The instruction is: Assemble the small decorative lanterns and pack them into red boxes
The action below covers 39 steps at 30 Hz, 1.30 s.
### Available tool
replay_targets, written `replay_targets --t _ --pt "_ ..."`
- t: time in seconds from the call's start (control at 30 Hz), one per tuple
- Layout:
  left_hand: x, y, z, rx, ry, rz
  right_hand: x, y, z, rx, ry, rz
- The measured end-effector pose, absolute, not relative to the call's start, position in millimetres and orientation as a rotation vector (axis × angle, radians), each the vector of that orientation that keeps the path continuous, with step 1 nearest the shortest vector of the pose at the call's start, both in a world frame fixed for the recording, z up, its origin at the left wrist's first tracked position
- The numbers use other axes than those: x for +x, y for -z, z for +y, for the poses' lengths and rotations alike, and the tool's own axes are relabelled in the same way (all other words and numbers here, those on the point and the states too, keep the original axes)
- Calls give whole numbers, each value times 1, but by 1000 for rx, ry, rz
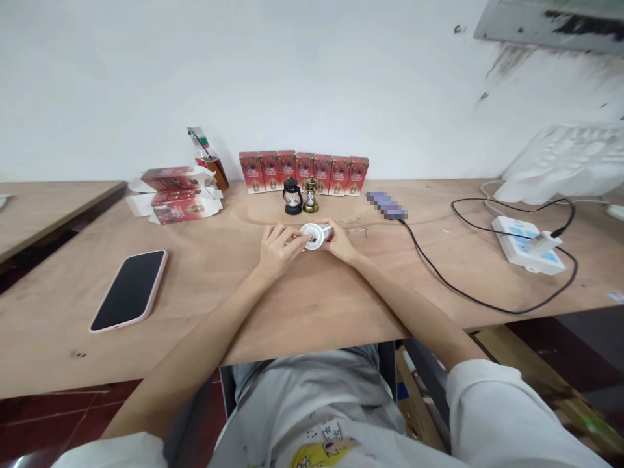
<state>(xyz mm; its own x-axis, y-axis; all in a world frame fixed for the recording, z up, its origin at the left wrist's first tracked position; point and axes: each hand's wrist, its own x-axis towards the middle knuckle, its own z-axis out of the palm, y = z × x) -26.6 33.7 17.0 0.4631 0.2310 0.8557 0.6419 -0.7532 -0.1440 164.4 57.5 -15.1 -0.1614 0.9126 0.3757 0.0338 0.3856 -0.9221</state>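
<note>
A small white lantern [309, 229] is tipped so that its round base faces me, a small dark opening showing in it. My right hand [340, 244] is closed round its far side. At the base, the thumb and fingertips of my left hand [279, 252] are pinched together by the dark opening; anything between them is too small to make out. Just behind stand a black mini lantern [293, 197] and a gold mini lantern [311, 197], both upright. Thin metal pieces [357, 227] lie to the right of my right hand.
Several red boxes [305, 172] stand along the wall. Opened red cartons [178, 203] lie at the left, near a brown container [217, 171]. A phone [130, 289] lies front left. At right, a black cable [439, 281] loops between a blurred device [387, 205] and a power strip [519, 240].
</note>
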Motion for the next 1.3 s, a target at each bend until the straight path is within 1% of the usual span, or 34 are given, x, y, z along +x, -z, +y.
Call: replay_targets --t 0.6,0.73,0.87,0.97,1.1,1.17,1.3 --pt "-27 -17 35 -2165 1138 -653 163 13 56 -907 -990 -1505" --pt "-26 -20 32 -2215 1121 -732 164 14 58 -910 -1000 -1471" --pt "-28 -22 34 -2224 1191 -940 166 15 61 -941 -974 -1393" --pt "-30 -21 39 -2313 1046 -1103 167 17 63 -955 -957 -1361" --pt "-31 -21 40 -2584 652 -1308 168 19 64 -953 -960 -1361" --pt "-28 -23 36 -2611 505 -1421 168 19 64 -953 -965 -1353" --pt "-25 -29 28 -2559 390 -1494 168 19 65 -935 -983 -1331"
